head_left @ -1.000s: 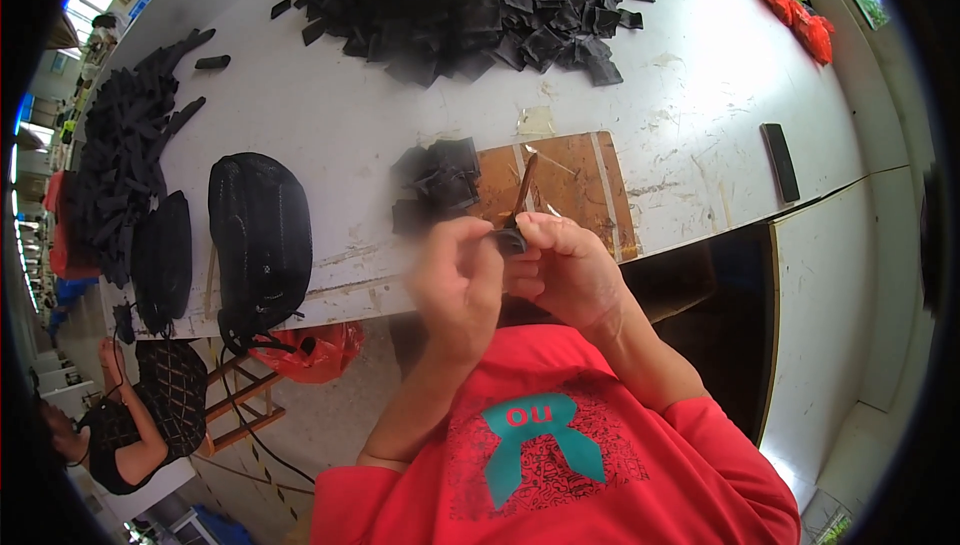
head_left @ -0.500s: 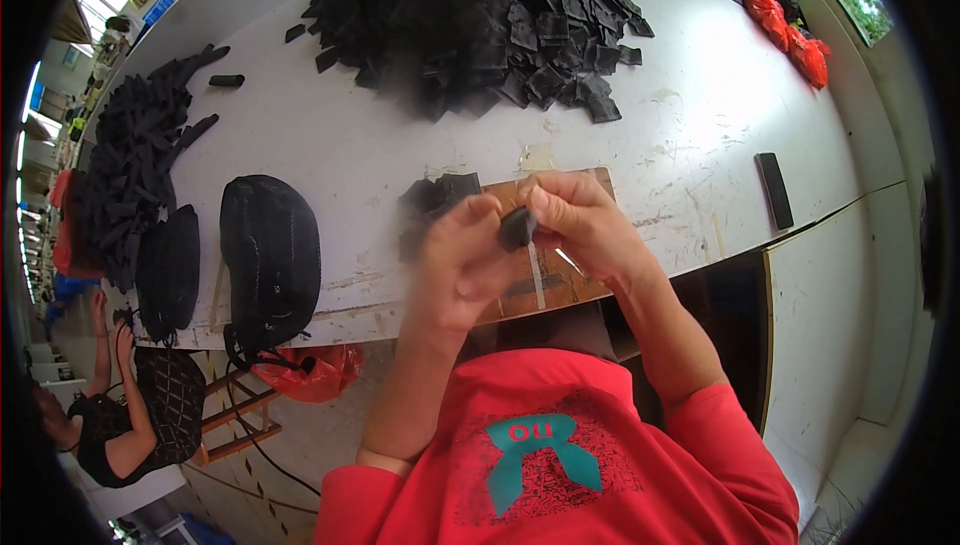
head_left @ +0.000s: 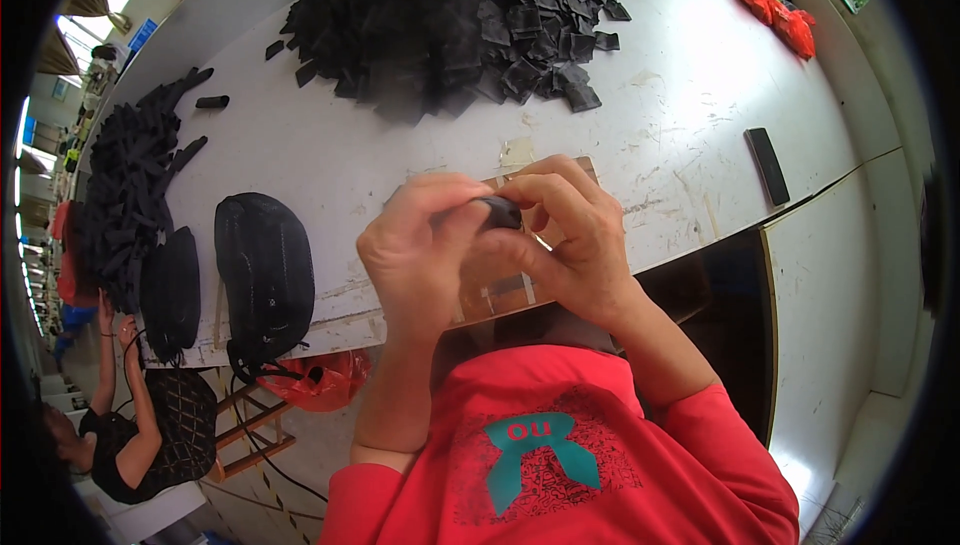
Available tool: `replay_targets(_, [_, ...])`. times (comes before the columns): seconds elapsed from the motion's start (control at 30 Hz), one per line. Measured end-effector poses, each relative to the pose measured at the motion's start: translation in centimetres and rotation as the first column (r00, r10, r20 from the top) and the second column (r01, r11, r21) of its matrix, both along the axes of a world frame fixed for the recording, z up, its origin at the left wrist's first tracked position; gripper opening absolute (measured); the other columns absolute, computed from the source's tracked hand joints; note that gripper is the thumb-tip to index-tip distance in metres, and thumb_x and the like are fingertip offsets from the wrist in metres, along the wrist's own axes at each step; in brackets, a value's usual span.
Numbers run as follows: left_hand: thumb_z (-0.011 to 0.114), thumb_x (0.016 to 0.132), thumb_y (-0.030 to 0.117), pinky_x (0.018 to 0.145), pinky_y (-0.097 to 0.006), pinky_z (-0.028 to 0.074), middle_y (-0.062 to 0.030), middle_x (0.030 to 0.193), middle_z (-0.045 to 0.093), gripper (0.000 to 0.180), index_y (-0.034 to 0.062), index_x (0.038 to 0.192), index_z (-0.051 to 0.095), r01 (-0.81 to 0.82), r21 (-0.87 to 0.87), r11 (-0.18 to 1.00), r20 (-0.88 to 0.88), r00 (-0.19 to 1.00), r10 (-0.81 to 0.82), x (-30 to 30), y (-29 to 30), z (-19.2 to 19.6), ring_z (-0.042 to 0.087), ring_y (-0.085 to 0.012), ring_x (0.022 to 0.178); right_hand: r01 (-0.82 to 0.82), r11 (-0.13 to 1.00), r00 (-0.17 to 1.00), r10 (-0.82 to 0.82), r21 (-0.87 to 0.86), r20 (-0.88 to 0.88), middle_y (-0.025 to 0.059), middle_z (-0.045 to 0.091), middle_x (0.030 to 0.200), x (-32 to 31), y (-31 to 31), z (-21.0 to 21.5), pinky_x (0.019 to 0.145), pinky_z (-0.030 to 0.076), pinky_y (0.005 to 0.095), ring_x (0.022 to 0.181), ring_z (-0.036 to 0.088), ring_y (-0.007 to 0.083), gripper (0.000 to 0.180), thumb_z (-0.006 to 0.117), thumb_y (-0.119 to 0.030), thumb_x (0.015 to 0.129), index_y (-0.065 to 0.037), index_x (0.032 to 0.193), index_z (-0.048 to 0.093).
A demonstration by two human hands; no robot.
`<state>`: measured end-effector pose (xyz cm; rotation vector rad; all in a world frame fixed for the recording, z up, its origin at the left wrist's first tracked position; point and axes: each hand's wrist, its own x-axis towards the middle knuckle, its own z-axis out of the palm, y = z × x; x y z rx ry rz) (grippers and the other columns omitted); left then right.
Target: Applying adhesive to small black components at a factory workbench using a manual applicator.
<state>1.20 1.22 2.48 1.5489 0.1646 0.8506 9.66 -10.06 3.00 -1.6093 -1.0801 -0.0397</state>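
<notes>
A small piece of black fabric (head_left: 503, 211) is pinched between my two hands, over a brown board (head_left: 584, 174) near the table's front edge. My left hand (head_left: 415, 250) is closed on its left side, slightly blurred. On the right side, my right hand (head_left: 578, 238) grips it with bent thumb and fingers. Fingers cover much of the piece, so its full shape is hidden. Pale strips of tape show on the board below my hands. Beyond them lies a large heap of flat black fabric pieces (head_left: 535, 25), partly blurred.
Left on the white table (head_left: 690, 145) are a pile of black strips (head_left: 125, 180) and two black pouches (head_left: 265, 265) (head_left: 172, 290). A dark bar (head_left: 767, 167) lies at right, red plastic bags (head_left: 768, 7) far right. A co-worker (head_left: 125, 435) sits at lower left.
My hands have come closer together around the black piece, and the left hand has moved left and up over it. The co-worker's arms have shifted slightly.
</notes>
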Motion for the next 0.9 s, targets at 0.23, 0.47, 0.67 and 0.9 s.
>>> replay_targets(0.23, [0.051, 0.085, 0.006, 0.082, -0.031, 0.040, -0.0112, 0.090, 0.058, 0.011, -0.0007, 0.091, 0.057, 0.171, -0.605, 0.778, 0.232, 0.972, -0.033, -0.5, -0.3, -1.1, 0.053, -0.0164, 0.084, 0.088, 0.996, 0.991, -0.084, -0.034, 0.100, 0.0056, 0.057, 0.076, -0.3, 0.8, 0.6, 0.051, 0.044, 0.0245, 0.062, 0.054, 0.0154, 0.020, 0.069, -0.008, 0.067, -0.004, 0.086, 0.062])
replay_targets(0.47, [0.052, 0.084, 0.005, 0.082, -0.029, 0.041, -0.0108, 0.092, 0.057, 0.010, -0.0009, 0.091, 0.056, 0.115, -0.543, 0.832, 0.200, 0.980, -0.005, -1.1, -1.0, -2.2, 0.053, -0.0157, 0.086, 0.047, 0.992, 0.996, -0.055, 0.117, 0.066, 0.0075, 0.054, 0.067, 0.0, 1.1, -2.1, 0.048, 0.042, 0.0287, 0.058, 0.053, 0.0211, 0.015, 0.068, -0.006, 0.066, -0.002, 0.078, 0.059])
replay_targets(0.67, [0.055, 0.081, 0.003, 0.080, -0.025, 0.040, -0.0120, 0.096, 0.056, 0.015, -0.0043, 0.095, 0.055, 0.025, -0.285, 0.958, 0.056, 0.998, -0.010, -0.7, -0.7, -1.1, 0.052, -0.0145, 0.090, 0.033, 0.994, 0.998, -0.038, 0.101, 0.042, 0.0072, 0.053, 0.066, 0.0, 1.0, -2.2, 0.048, 0.040, 0.0289, 0.056, 0.051, 0.0208, 0.013, 0.067, -0.006, 0.067, -0.002, 0.077, 0.059])
replay_targets(0.9, [0.060, 0.075, 0.001, 0.057, -0.024, 0.044, -0.0044, 0.067, 0.058, 0.008, 0.0005, 0.083, 0.058, -0.005, 0.144, 0.990, -0.272, 0.961, 0.044, -0.7, 1.5, -1.7, 0.054, -0.0101, 0.061, 0.074, 0.997, 0.956, -0.073, 0.008, 0.283, 0.0070, 0.050, 0.063, 0.7, 1.3, -1.7, 0.047, 0.039, 0.0317, 0.054, 0.048, 0.0229, 0.013, 0.067, -0.006, 0.067, -0.003, 0.072, 0.055])
